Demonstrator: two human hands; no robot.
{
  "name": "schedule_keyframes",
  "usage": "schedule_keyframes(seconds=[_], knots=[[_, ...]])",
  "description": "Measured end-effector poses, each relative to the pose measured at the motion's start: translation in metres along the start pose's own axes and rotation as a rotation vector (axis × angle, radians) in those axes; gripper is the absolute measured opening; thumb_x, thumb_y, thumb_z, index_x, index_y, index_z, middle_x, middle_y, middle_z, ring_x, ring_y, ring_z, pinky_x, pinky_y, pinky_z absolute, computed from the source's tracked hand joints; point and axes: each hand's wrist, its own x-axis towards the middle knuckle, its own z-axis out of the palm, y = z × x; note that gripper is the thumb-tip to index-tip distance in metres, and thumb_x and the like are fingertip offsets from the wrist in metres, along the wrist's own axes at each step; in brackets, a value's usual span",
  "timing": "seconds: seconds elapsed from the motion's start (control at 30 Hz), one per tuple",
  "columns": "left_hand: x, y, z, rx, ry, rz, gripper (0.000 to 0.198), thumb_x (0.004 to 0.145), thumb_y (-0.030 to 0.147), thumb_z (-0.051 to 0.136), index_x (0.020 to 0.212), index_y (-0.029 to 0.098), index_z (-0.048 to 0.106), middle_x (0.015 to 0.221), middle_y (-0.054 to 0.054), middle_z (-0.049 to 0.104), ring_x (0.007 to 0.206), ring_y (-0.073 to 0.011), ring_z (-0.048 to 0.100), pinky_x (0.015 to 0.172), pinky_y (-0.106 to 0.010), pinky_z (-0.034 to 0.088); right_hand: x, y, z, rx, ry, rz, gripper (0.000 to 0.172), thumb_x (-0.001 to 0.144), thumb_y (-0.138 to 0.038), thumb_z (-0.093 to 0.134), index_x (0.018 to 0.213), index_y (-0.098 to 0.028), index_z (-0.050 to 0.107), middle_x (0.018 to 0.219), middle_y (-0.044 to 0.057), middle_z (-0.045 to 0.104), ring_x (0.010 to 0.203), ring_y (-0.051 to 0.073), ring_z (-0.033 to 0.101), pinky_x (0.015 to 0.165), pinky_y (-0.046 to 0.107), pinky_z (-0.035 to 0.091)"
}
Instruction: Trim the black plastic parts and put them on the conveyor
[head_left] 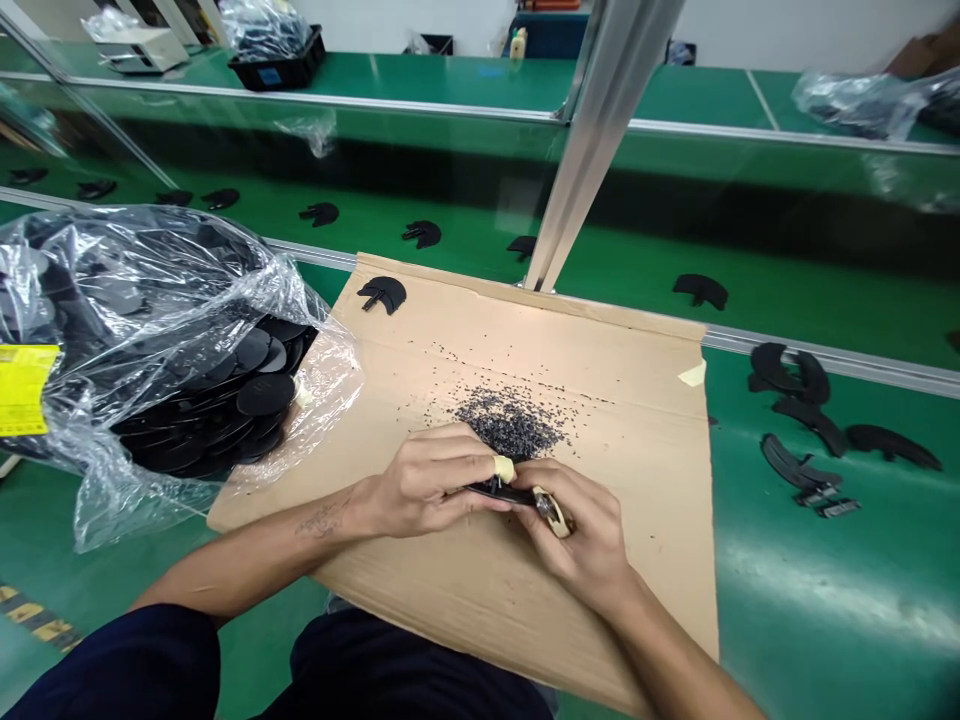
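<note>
My left hand [442, 480] is closed on a flat black plastic part [499, 488], holding it above the cardboard. Pale yellow tape wraps one of its fingertips. My right hand [581, 525] is closed at the part's right end. A small silvery and pale yellow item [553, 512] shows in the right hand; whether it is a tool or partly tape on a finger I cannot tell. Just beyond both hands lies a heap of tiny black bits [517, 420], scattered over the cardboard sheet [480, 610]. The fingers cover much of the part.
At left, a clear plastic bag [172, 270] spills black discs [262, 395]. A black fan-shaped piece [384, 293] lies on the cardboard's far corner. Loose black pieces [806, 425] rest at right. Behind runs a green conveyor belt [465, 265] with similar pieces; a metal post [592, 140] rises there.
</note>
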Motion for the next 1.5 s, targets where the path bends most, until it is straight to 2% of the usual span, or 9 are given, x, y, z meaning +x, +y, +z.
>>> schedule_keyframes(seconds=[0.37, 0.53, 0.67, 0.77, 1.03, 1.23, 1.37, 1.43, 1.5], knots=[[-0.003, -0.003, 0.006, -0.037, 0.022, -0.059, 0.022, 0.095, 0.036, 0.066, 0.101, 0.015, 0.068, 0.085, -0.005, 0.072, 0.077, -0.0152, 0.064, 0.073, -0.032, 0.053, 0.003, -0.003, -0.003, 0.102, 0.04, 0.028, 0.02, 0.084, -0.008, 0.069, 0.1, -0.021, 0.066, 0.095, 0.007, 0.07, 0.085, 0.019, 0.068, 0.072, 0.033, 0.058], [-0.002, -0.003, -0.001, -0.48, -0.077, -0.368, 0.066, 0.098, 0.067, 0.033, 0.114, 0.014, 0.069, 0.093, -0.012, 0.073, 0.087, -0.0192, 0.069, 0.079, -0.036, 0.057, 0.003, -0.004, -0.006, 0.17, 0.068, 0.082, 0.019, 0.086, -0.007, 0.066, 0.096, -0.022, 0.068, 0.094, 0.006, 0.066, 0.084, 0.018, 0.066, 0.071, 0.033, 0.057], [0.0, -0.005, -0.003, -0.659, -0.071, -0.566, 0.033, 0.092, 0.046, 0.067, 0.098, 0.014, 0.073, 0.092, -0.009, 0.074, 0.084, -0.0164, 0.071, 0.076, -0.03, 0.058, 0.004, -0.004, -0.008, 0.173, 0.068, 0.123, 0.016, 0.086, -0.011, 0.069, 0.097, -0.023, 0.07, 0.097, 0.007, 0.065, 0.086, 0.019, 0.065, 0.072, 0.036, 0.057], [0.001, -0.007, -0.002, -0.66, -0.081, -0.568, 0.025, 0.088, 0.039, 0.074, 0.088, 0.013, 0.074, 0.087, -0.008, 0.072, 0.079, -0.0145, 0.068, 0.073, -0.027, 0.057, 0.004, -0.003, -0.009, 0.183, 0.048, 0.129, 0.013, 0.086, -0.014, 0.069, 0.096, -0.023, 0.07, 0.098, 0.007, 0.064, 0.085, 0.019, 0.065, 0.069, 0.034, 0.057], [0.0, -0.009, -0.002, -0.866, -0.235, -0.613, 0.033, 0.09, 0.046, 0.07, 0.085, 0.013, 0.071, 0.083, -0.005, 0.066, 0.074, -0.012, 0.063, 0.066, -0.023, 0.052, 0.0, -0.001, -0.005, 0.182, -0.013, 0.064, 0.018, 0.086, -0.009, 0.065, 0.097, -0.023, 0.07, 0.093, 0.006, 0.062, 0.076, 0.016, 0.062, 0.062, 0.029, 0.052], [-0.001, -0.007, 0.0, -0.575, -0.106, -0.545, 0.027, 0.093, 0.041, 0.068, 0.092, 0.014, 0.072, 0.087, -0.007, 0.068, 0.081, -0.0147, 0.065, 0.075, -0.028, 0.053, -0.001, 0.001, -0.006, 0.096, 0.04, 0.062, 0.017, 0.086, -0.009, 0.065, 0.097, -0.022, 0.07, 0.091, 0.006, 0.064, 0.078, 0.017, 0.064, 0.065, 0.031, 0.055], [-0.001, -0.008, -0.002, -0.596, -0.16, -0.469, 0.051, 0.093, 0.062, 0.053, 0.1, 0.015, 0.071, 0.094, -0.01, 0.069, 0.088, -0.0184, 0.065, 0.079, -0.033, 0.055, 0.0, -0.001, -0.008, 0.073, 0.066, 0.06, 0.014, 0.087, -0.011, 0.066, 0.095, -0.021, 0.068, 0.089, 0.006, 0.064, 0.078, 0.018, 0.064, 0.066, 0.033, 0.055], [-0.002, -0.008, -0.001, -0.564, -0.162, -0.435, 0.053, 0.087, 0.064, 0.062, 0.107, 0.016, 0.07, 0.098, -0.011, 0.068, 0.092, -0.0199, 0.065, 0.081, -0.034, 0.056, 0.001, -0.003, -0.009, 0.062, 0.089, 0.067, 0.012, 0.087, -0.011, 0.066, 0.092, -0.021, 0.067, 0.088, 0.006, 0.064, 0.077, 0.018, 0.063, 0.065, 0.033, 0.055], [-0.003, -0.009, 0.001, -0.473, -0.121, -0.411, 0.042, 0.084, 0.05, 0.074, 0.108, 0.016, 0.07, 0.097, -0.009, 0.069, 0.091, -0.0186, 0.066, 0.079, -0.033, 0.056, 0.003, -0.005, -0.011, 0.074, 0.088, 0.076, 0.011, 0.087, -0.012, 0.067, 0.092, -0.021, 0.066, 0.087, 0.005, 0.064, 0.075, 0.017, 0.063, 0.064, 0.032, 0.054]])
